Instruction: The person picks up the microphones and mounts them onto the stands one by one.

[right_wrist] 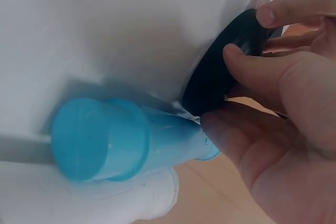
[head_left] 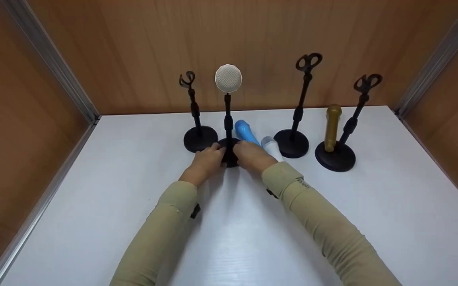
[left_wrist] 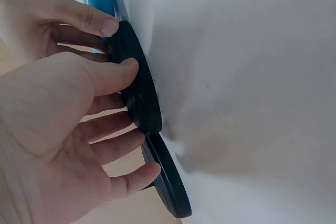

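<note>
Both hands hold the round black base of a microphone stand [head_left: 228,119] that carries a microphone with a white mesh head [head_left: 228,78]. On the left side of that base is my left hand [head_left: 207,161]; my right hand [head_left: 253,155] is on the right side. The left wrist view shows both thumbs on the base [left_wrist: 142,95], fingers around its edge. Beside the right hand lie a blue microphone [head_left: 247,132] and a white microphone [head_left: 272,147]. A second stand [head_left: 200,139] is just left of the held one, its base touching or nearly touching.
Two more black stands, one taller [head_left: 292,143] and one shorter [head_left: 336,161], rise at the right with bare clips. A gold microphone [head_left: 332,127] has its lower end at the shorter stand's base. Wooden panels [head_left: 253,47] enclose the white table [head_left: 233,238].
</note>
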Demonstrator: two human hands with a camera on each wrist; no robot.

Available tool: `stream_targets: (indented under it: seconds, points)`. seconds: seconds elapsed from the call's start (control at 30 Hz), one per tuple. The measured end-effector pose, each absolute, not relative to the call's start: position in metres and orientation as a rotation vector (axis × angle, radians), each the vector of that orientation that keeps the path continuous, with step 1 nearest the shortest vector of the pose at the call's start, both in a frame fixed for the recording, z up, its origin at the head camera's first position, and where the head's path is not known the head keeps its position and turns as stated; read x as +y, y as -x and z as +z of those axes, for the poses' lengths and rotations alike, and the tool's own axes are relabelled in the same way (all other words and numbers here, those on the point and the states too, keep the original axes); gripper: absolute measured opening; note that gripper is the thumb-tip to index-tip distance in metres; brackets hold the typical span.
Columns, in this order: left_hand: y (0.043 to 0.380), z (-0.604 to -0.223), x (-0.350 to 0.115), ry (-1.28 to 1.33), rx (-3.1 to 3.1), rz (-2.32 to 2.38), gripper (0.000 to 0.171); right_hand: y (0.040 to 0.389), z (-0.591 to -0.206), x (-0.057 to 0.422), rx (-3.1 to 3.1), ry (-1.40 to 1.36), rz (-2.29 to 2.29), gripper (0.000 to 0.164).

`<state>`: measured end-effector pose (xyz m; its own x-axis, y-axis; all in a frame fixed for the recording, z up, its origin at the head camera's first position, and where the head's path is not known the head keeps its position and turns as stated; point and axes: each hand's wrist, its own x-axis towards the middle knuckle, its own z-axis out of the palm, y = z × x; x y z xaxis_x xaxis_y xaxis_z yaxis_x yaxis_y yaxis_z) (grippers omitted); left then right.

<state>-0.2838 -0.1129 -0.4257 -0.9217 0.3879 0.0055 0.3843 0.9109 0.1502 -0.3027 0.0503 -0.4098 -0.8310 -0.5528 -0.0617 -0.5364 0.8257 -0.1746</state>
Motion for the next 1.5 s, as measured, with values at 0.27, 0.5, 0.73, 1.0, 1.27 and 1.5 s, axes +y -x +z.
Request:
stream_targets:
  seconds: [0.27, 0.5, 0.73, 1.0, 1.27, 1.5]
  points:
    - [0.295, -0.418, -0.123, -0.495, 3.049, 0.222, 0.039, 0.318, -0.407, 0.033, 2.894, 0.798, -0.361, 0.026]
    - [0.305, -0.412, -0.124, -0.411, 3.001, 0.284, 0.038, 0.326, -0.408, 0.030, 2.869, 0.704, -0.552, 0.034]
    - [0.309, -0.412, -0.124, -0.373, 2.984, 0.378, 0.036, 0.330, -0.412, 0.030, 2.898, 0.665, -0.581, 0.024]
    - [0.308, -0.416, -0.120, -0.435, 2.969, 0.406, 0.040, 0.317, -0.405, 0.041, 2.840, 0.707, -0.449, 0.028]
    - [0.311, -0.418, -0.124, -0.444, 3.004, 0.356, 0.040, 0.316, -0.377, 0.057, 2.894, 0.722, -0.485, 0.038]
    - [0.312, -0.421, -0.119, -0.370, 3.011, 0.497, 0.049, 0.317, -0.378, 0.075, 2.878, 0.491, -0.618, 0.059]
